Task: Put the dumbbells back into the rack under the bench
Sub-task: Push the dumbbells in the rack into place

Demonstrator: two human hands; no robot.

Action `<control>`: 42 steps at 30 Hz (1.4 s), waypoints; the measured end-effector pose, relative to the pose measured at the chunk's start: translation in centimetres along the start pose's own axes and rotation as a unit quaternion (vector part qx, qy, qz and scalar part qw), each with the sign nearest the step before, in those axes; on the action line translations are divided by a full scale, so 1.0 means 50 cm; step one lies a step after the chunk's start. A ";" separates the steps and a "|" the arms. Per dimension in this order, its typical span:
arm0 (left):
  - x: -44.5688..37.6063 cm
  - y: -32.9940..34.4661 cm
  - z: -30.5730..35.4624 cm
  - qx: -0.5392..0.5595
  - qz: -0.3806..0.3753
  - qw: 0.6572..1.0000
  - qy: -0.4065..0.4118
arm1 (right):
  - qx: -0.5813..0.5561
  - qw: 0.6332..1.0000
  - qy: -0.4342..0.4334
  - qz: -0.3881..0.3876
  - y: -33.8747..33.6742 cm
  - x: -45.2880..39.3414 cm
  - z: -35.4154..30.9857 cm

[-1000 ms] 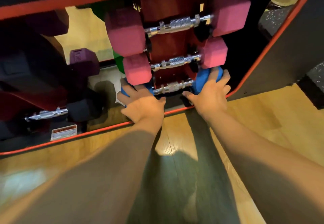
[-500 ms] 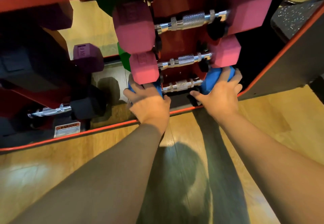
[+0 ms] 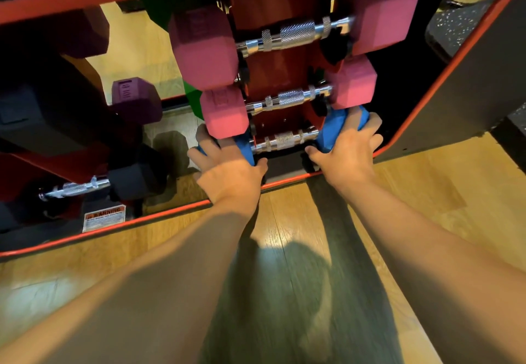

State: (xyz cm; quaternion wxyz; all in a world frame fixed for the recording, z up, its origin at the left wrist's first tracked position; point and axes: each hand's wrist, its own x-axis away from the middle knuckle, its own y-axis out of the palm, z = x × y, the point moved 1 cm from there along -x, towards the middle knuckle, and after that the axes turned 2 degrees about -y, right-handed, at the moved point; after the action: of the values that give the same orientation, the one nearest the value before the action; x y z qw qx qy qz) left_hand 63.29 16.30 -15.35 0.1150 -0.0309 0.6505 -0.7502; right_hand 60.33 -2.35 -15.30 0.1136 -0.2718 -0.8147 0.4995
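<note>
Unmoved — both hands (image 3: 287, 161) gripping blue dumbbell (image 3: 331, 133) ends.

Red rack (image 3: 273, 61) under black bench (image 3: 466, 84) carries three dumbbells stacked in a column: big pink dumbbell (image 3: 296, 33) top, smaller pink dumbbell (image 3: 287, 98) middle, blue dumbbell (image 3: 284, 140) in lowest slot. Left side holds purple dumbbell (image 3: 136, 98) and black dumbbell (image 3: 85, 187). Wood floor (image 3: 427, 187) beneath, warning sticker (image 3: 104, 217) on base.

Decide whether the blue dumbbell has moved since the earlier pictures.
No. The blue dumbbell sits just as close beneath the small pink dumbbell racked above it; only the camera shifted. Left hand and right hand still grip its ends.
</note>
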 end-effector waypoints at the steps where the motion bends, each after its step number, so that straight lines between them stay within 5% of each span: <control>1: -0.001 0.001 -0.001 -0.004 0.001 1.000 -0.001 | 0.001 1.000 -0.002 -0.001 0.000 0.000 -0.001; 42: 0.001 0.000 0.007 -0.002 -0.011 1.000 -0.023 | -0.001 0.999 -0.032 -0.007 -0.004 0.003 0.003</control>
State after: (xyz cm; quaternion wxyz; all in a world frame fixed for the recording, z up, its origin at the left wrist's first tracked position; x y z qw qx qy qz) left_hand 63.31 15.95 -15.29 0.1220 -0.0556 0.6486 -0.7492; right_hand 60.07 -2.42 -15.22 0.0903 -0.2499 -0.8204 0.5064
